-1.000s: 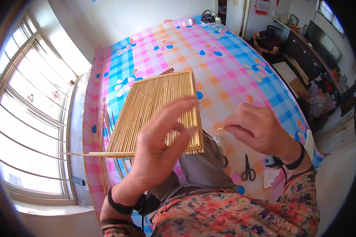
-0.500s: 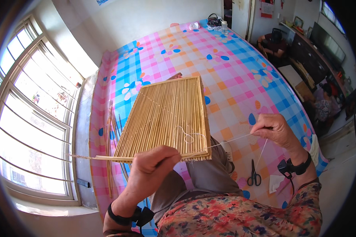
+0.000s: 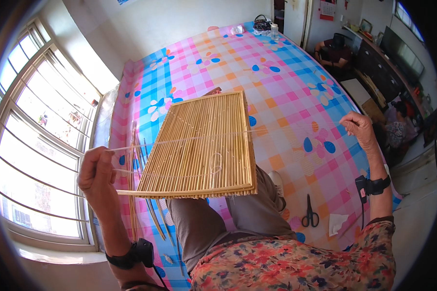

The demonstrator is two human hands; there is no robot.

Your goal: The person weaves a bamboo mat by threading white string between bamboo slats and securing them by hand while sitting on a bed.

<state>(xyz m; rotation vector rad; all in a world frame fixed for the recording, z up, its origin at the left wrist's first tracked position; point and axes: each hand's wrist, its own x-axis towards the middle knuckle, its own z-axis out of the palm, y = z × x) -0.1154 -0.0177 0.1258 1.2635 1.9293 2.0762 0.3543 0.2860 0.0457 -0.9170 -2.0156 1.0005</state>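
I've got both hands pinching, spread wide apart. The left hand (image 3: 96,169), at the frame's left, nips white thread (image 3: 179,140) between thumb and fingers. The right hand (image 3: 358,127), centre right, has its fingertips pressed together; the thread blurs out heading that way, so from my end I can't tell what's in that pinch. Looks to me like the wide arms keep the strand stretched across the work, though a small loop seems slack near the panel's lower right.

The stalk panel (image 3: 194,131) sits mid-frame, near edge over the trouser legs (image 3: 199,220), I'd guess so the lap steadies it. No clue what's under the far end. The black scissors (image 3: 310,213) lie lower right, outside the right leg, handy but well off the thread.

Room-wise, the checked floral cover (image 3: 286,104) opens out right of the panel. Left's tighter imo: loose stalks (image 3: 132,203) alongside, a stalk end poking past the lower-left corner by the wrist, barred window (image 3: 43,174) beyond. Snag risk there.
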